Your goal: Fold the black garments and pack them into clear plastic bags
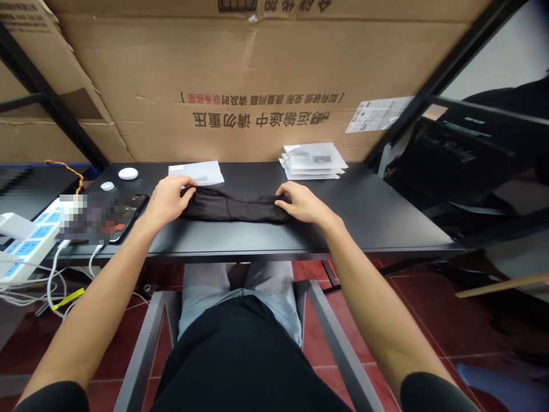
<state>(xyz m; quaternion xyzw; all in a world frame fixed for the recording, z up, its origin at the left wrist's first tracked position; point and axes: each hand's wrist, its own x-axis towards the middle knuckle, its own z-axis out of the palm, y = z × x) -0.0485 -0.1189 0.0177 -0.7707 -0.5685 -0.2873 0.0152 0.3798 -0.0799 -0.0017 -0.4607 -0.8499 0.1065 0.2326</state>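
A dark, thin piece of cloth (238, 207), folded into a long strip, lies across the black desk in front of me. A seam or crease runs down near its middle; its exact kind I cannot make out. At its left end my left hand (169, 197) grips the upper corner between thumb and fingers. My right hand (300, 201) pinches the right end with thumb and forefinger. Just behind the left hand is a flat white packet (198, 171). Beyond the right hand sits a stack of translucent white packets (314, 161).
A large cardboard sheet (257, 68) stands along the back of the desk (369, 217). On the left are a phone (128, 217), a white power strip (30, 246) with cables, and a white rounded case (128, 173). A black bag (454, 149) hangs at the right, beside the frame.
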